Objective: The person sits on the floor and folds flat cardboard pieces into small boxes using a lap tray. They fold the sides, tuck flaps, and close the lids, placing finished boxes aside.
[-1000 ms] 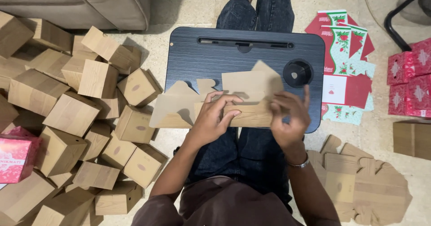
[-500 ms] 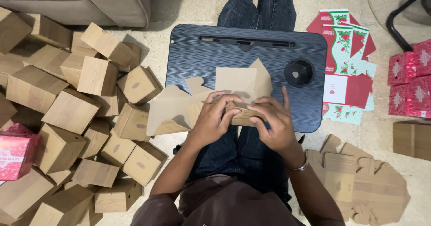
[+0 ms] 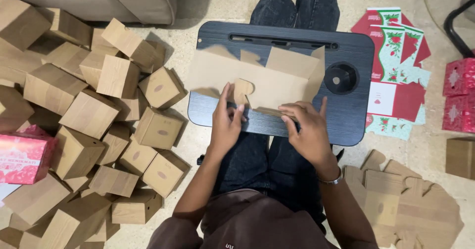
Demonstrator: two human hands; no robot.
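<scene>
Cardboard blank [image 3: 262, 81] lies half-folded on black lap tray [image 3: 346, 120] across my legs. Left fingers [image 3: 232, 111] pinch its small tab; right fingers [image 3: 297, 114] lie spread, pressing the lower edge. Best to crease along the scores, tab squared. Folded boxes [image 3: 99, 125] are heaped left on the floor.

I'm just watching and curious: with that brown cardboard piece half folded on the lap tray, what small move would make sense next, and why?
Probably fold the small tab under the left hand inward. The cardboard blank lies partly opened on the dark lap tray, one side panel already raised, while the right hand presses its near edge down.
</scene>
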